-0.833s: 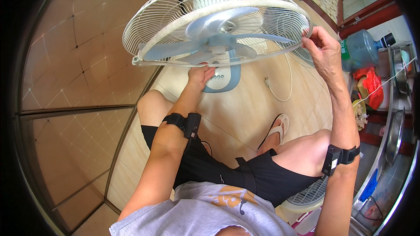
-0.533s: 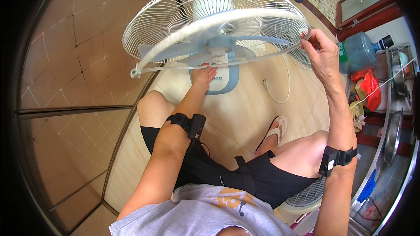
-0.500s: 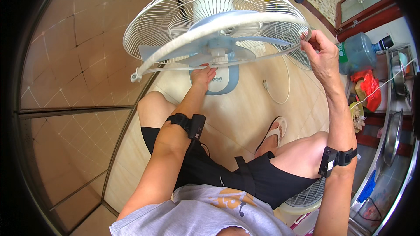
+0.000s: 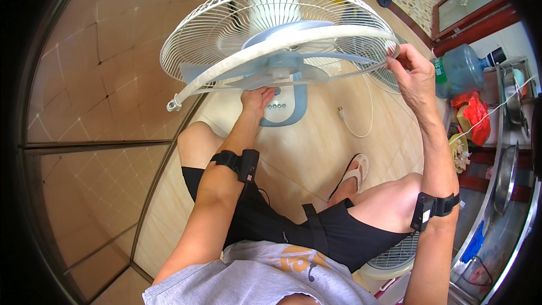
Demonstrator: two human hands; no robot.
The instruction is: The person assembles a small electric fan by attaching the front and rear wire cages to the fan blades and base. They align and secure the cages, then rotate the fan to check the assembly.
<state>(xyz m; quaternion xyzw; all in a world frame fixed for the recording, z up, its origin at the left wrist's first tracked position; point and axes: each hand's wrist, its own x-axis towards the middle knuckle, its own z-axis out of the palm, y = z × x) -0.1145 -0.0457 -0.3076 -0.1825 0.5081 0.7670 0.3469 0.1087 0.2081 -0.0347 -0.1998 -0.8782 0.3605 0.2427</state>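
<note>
A floor fan with a white wire rear grille (image 4: 217, 25) stands in front of me, its pale blue blades (image 4: 307, 70) exposed. A white rim ring (image 4: 243, 51) lies around the grille's near side, with a small fastening end at its left. My right hand (image 4: 415, 73) pinches this ring at its right side, thumb and finger together. Below the blades, my left hand (image 4: 257, 100) has its fingers bent against the ring's lower edge, the tips partly hidden there. Close behind that hand is the fan's blue and white base (image 4: 285, 114) with several buttons.
A white cord with its plug (image 4: 341, 113) lies on the tiled floor. At right, a large blue water bottle (image 4: 460, 70) and a red bag (image 4: 475, 118) stand by a metal rack. Tiled panels (image 4: 101, 79) rise at left. Another round grille (image 4: 395, 251) sits beside my right thigh.
The fan head and its ring have tilted slightly, the grille's top edge moving down in view. Both hands keep their places on the ring, the left shifting slightly leftward.
</note>
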